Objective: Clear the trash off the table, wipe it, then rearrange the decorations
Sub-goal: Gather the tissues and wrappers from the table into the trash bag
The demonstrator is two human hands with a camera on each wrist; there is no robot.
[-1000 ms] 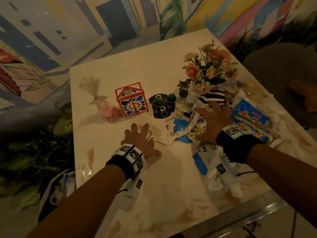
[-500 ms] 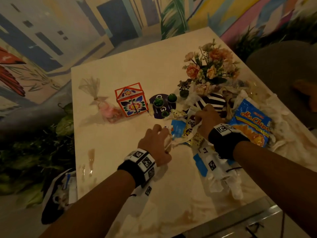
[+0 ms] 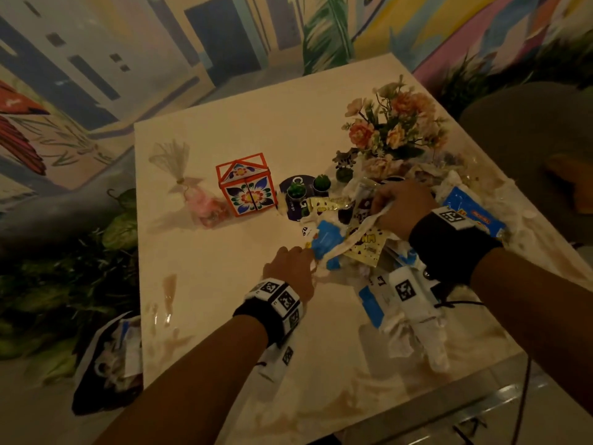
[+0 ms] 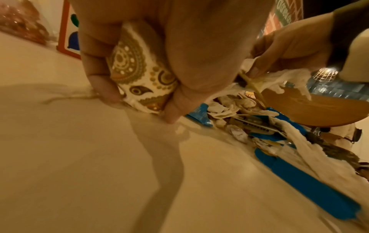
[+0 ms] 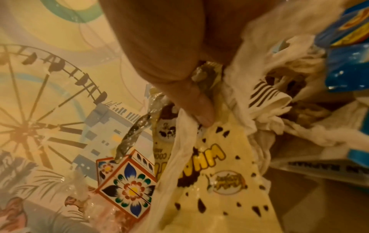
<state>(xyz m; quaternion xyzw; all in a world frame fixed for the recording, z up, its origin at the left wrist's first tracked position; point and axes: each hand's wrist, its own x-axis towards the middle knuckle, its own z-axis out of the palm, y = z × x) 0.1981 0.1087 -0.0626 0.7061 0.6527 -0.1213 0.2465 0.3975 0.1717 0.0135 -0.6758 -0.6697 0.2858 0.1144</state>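
Note:
My left hand sits at the left edge of the trash pile, its fingers curled round a small crumpled piece with a brown paisley print. My right hand grips a bunch of trash in the middle of the pile: a yellow spotted snack wrapper and a strip of white tissue, pinched under the thumb. A blue wrapper lies between the two hands. A blue chips bag lies beyond the right wrist. More tissue and wrappers trail toward the near edge of the table.
The decorations stand at the back of the table: an orange floral box, a pink favour bag, two small cactus pots on a dark disc, and a flower bunch. A black trash bag hangs off the table's left side. Brown stains mark the tabletop.
Both hands lay flat with spread fingers and have since curled closed. The left moved right to the pile and took the patterned piece. The right gathered the yellow wrapper and tissue.

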